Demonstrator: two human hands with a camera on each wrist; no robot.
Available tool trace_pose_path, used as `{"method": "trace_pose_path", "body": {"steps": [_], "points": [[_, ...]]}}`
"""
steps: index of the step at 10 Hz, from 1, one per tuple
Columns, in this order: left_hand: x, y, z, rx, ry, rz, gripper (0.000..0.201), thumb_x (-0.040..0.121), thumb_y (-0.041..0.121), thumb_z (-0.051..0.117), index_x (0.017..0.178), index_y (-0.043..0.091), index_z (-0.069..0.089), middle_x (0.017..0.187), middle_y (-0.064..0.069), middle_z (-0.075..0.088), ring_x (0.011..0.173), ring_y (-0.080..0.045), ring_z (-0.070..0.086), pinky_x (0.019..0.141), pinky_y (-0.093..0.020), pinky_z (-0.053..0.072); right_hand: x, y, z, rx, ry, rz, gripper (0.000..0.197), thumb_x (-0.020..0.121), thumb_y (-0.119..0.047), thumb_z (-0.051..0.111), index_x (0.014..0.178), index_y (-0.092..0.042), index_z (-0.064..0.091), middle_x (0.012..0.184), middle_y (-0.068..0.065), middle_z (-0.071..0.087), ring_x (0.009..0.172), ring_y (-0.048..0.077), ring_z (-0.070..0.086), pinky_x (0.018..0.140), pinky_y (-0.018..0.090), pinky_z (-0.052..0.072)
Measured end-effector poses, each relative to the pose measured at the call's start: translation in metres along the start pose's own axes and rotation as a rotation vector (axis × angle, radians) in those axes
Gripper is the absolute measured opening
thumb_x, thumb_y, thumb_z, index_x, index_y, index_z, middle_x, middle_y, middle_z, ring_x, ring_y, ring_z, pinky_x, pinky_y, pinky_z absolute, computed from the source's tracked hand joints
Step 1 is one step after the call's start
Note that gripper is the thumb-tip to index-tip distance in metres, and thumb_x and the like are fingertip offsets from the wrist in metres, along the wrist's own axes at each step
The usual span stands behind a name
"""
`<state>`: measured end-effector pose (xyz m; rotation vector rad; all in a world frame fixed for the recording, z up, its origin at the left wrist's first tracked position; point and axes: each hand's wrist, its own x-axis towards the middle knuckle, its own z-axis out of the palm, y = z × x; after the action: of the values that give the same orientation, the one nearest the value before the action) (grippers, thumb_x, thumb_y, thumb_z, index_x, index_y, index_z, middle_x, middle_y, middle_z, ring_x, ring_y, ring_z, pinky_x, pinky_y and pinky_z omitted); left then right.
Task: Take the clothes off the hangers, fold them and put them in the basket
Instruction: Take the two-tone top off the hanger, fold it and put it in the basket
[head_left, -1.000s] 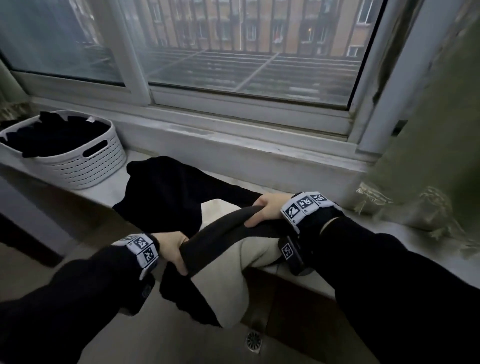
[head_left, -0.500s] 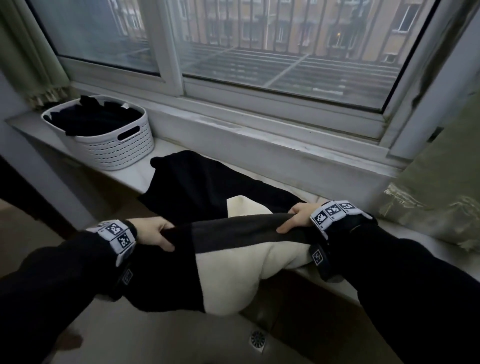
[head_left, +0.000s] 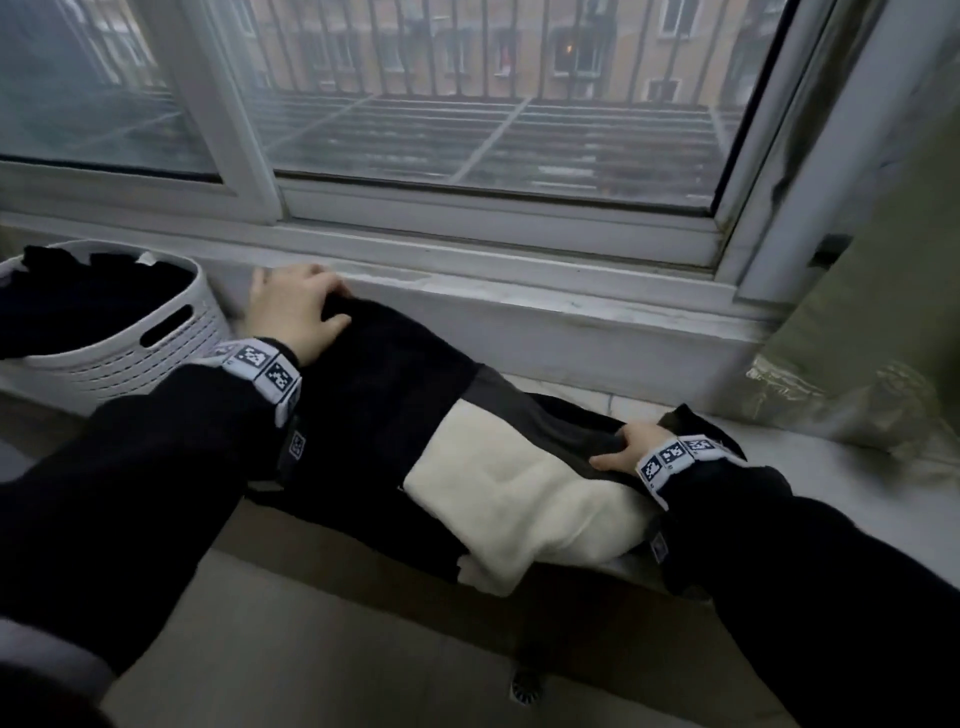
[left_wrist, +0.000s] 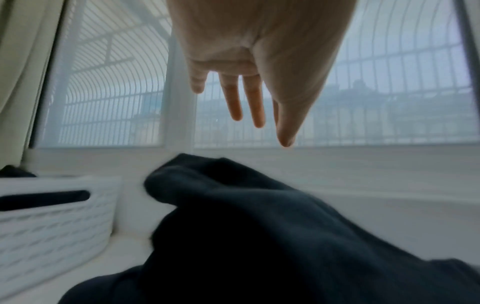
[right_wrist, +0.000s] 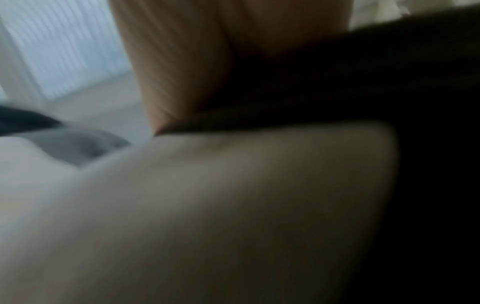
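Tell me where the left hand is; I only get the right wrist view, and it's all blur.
Observer: The left hand is at the black end of the garment, beside the basket.
Operator: Is it gripping?
Observer: No. In the left wrist view its fingers are straight, above the cloth.
Operator: Anything in the basket?
Observer: Yes, dark clothes.
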<state>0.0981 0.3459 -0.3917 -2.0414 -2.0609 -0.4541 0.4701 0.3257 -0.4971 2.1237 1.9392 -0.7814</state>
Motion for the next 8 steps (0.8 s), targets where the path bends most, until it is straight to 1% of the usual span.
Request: {"method": "trace_pose_path", "body": {"steps": [1,2,3,4,5,6,7,8], "points": [[-0.014,-0.052,0.052,0.041,-0.205,-0.235,0.042,0.078,0.04,0.063,0.116,0.022,0.06,0.128,-0.011,0.053,0.121,-0.034,0.046,0.105,-0.048,0.034,0.013,0.006,0.018,0.017,-0.022,0.076,0.048,0.074,-0.062,0.062,0.095,-0.019,0.06,0.084,0.0,0.06,0.094,0.023,0.061,0.08,0.028,0.045],[-0.038,-0.108,0.087,-0.075,-0.377,-0.601,0.057,0.083,0.046,0.057,0.123,0.006,0.055,0.129,-0.025,0.052,0.12,-0.04,0.049,0.1,-0.045,0.039,0.023,-0.001,0.016,0.031,-0.028,0.134,0.054,0.068,-0.06,0.069,0.097,-0.015,0.063,0.083,0.002,0.062,0.087,0.024,0.06,0.075,0.028,0.042],[-0.057,-0.136,0.107,-0.393,-0.55,-0.856,0.064,0.086,0.051,0.051,0.118,-0.004,0.055,0.114,-0.024,0.06,0.105,-0.039,0.056,0.085,-0.039,0.045,0.03,-0.016,0.013,0.147,-0.009,0.221,0.054,0.074,-0.029,0.076,0.119,-0.004,0.059,0.123,0.017,0.059,0.118,0.032,0.054,0.079,0.028,0.035],[-0.062,-0.133,0.117,-0.899,-0.559,-1.032,0.053,0.082,0.055,0.057,0.112,0.011,0.055,0.107,-0.008,0.056,0.102,-0.029,0.054,0.064,-0.033,0.05,0.034,-0.03,0.014,0.156,0.007,0.282,0.046,0.082,-0.013,0.067,0.124,0.002,0.055,0.133,0.02,0.053,0.125,0.033,0.048,0.079,0.027,0.03],[-0.046,-0.112,0.113,-1.043,-0.533,-0.933,0.037,0.084,0.043,0.062,0.108,0.017,0.051,0.096,0.0,0.057,0.091,-0.021,0.056,0.053,-0.038,0.058,0.031,-0.04,0.013,0.148,0.013,0.306,0.042,0.087,-0.012,0.061,0.126,0.003,0.053,0.134,0.02,0.051,0.126,0.033,0.047,0.079,0.027,0.029],[-0.022,-0.097,0.111,-0.934,-0.34,-0.77,0.023,0.088,0.015,0.059,0.104,0.005,0.046,0.081,-0.003,0.05,0.078,-0.024,0.055,0.046,-0.034,0.054,0.026,-0.041,0.013,0.181,0.028,0.331,0.042,0.088,-0.012,0.059,0.127,0.002,0.053,0.134,0.021,0.051,0.126,0.033,0.047,0.079,0.026,0.029],[0.015,-0.113,0.14,-0.939,-0.207,-0.72,0.021,0.083,0.011,0.058,0.103,0.013,0.052,0.082,-0.011,0.056,0.094,-0.034,0.061,0.084,-0.051,0.053,0.023,-0.042,0.014,0.215,0.131,0.341,0.041,0.085,-0.014,0.061,0.123,0.001,0.055,0.128,0.022,0.055,0.119,0.034,0.053,0.077,0.027,0.032],[0.026,-0.115,0.136,-0.874,-0.115,-0.711,0.033,0.078,0.012,0.058,0.11,0.012,0.054,0.11,-0.023,0.061,0.106,-0.039,0.06,0.093,-0.054,0.048,0.021,-0.049,0.018,0.135,0.217,0.328,0.034,0.077,-0.015,0.059,0.11,-0.004,0.06,0.108,0.018,0.065,0.1,0.033,0.062,0.076,0.03,0.044]]}}
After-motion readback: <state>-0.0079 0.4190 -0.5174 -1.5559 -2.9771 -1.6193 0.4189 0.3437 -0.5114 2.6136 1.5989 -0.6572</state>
